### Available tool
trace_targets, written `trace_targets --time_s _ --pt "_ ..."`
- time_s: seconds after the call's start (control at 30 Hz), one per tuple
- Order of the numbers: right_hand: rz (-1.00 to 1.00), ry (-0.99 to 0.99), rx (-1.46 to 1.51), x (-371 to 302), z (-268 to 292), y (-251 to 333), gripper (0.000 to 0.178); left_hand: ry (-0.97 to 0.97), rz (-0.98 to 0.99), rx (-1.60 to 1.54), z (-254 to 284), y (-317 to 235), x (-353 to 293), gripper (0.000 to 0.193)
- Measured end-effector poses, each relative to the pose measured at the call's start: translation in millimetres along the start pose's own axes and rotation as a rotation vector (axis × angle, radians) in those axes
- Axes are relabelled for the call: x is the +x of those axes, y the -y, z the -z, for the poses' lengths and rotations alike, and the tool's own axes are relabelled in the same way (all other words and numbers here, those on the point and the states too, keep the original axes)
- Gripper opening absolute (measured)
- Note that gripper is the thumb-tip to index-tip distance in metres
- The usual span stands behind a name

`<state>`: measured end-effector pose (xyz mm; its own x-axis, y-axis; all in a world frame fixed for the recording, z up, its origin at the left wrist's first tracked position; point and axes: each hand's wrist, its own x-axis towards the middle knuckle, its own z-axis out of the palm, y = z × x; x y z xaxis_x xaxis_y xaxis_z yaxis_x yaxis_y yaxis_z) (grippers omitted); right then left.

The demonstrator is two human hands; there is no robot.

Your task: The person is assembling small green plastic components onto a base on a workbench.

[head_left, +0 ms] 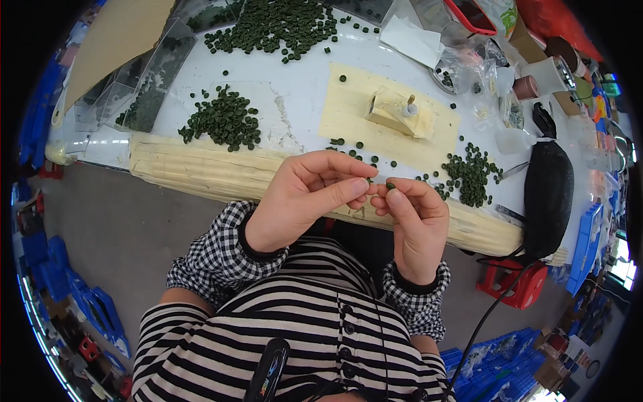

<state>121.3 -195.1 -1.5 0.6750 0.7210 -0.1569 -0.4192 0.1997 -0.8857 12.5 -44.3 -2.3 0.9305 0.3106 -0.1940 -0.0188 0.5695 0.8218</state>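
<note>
Looking down through the head camera, I find both hands near the middle of the frame, their fingertips close together above the padded table edge point(194, 164). The right hand point(416, 214) has its thumb and forefinger clamped on a small green disc point(390, 186), just right of center. The left hand point(295, 194) brings its thumb and forefinger in beside it; I cannot tell whether they grip anything. Around them on the white table point(194, 67), I see similar green pieces: a large heap point(274, 27) at the top of the frame, a smaller pile point(228, 120) left of center and another cluster point(472, 177) to the right. Above the right hand, a block point(398, 115) with a short upright peg point(410, 108) sits on a yellowish sheet point(341, 100).
</note>
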Motion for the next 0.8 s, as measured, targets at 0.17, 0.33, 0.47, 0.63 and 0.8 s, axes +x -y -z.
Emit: trace_targets --time_s 0.17,0.33,0.47,0.63,0.8 --pt "0.114 -0.009 -0.146 -1 1 -3 0.015 -0.005 -0.012 0.027 -3 2 0 0.018" --pt "0.29 -0.033 -0.377 0 -6 -3 0.015 -0.022 -0.038 0.001 -4 3 -1 0.018" --pt "0.37 -0.059 -0.482 0 -7 -6 0.014 -0.047 -0.046 0.027 -6 4 -4 0.02" --pt "0.434 -0.081 -0.541 -1 -11 -8 0.016 -0.082 -0.076 0.078 -8 5 -6 0.019" --pt "0.557 -0.104 -0.681 -3 -14 -9 0.019 -0.113 -0.113 0.102 -9 5 -7 0.017"
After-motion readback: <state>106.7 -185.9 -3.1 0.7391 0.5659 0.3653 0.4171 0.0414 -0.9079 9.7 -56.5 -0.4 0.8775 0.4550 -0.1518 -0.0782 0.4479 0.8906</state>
